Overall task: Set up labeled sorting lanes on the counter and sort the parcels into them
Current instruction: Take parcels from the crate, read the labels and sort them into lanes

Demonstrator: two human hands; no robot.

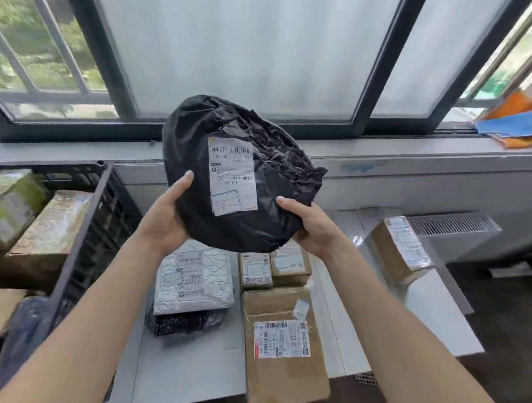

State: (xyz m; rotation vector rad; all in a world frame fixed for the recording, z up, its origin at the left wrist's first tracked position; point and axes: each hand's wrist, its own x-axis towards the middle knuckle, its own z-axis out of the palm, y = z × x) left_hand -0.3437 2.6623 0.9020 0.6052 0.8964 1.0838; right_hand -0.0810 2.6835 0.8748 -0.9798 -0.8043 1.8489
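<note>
Sorting appears partly done, judged from the lay of the bench [186, 366]. Nearest, below and toward the viewer from the fingers, a large cardboard box [283, 346] lies label up. Further off, directly under the raised fingers, sit two small cardboard boxes [274, 269] side by side; left of them a white padded mailer [193, 277] rests on a dark bag [181, 322]. One taped box [401, 250] lies apart, below and to the right of the right fingers. These groups suggest lanes; no lane labels can be made out.

Both hands hold a black poly-bag parcel [236, 172] aloft over the bench, shipping label [232, 175] facing the viewer. Left hand [168, 220] and right hand [311, 226] clamp its lower edges, thumbs on the front, remaining fingers hidden behind.

Left of the left fingers, a black plastic crate [98, 227] contains several taped cardboard parcels [31, 223], apparently unsorted.
</note>
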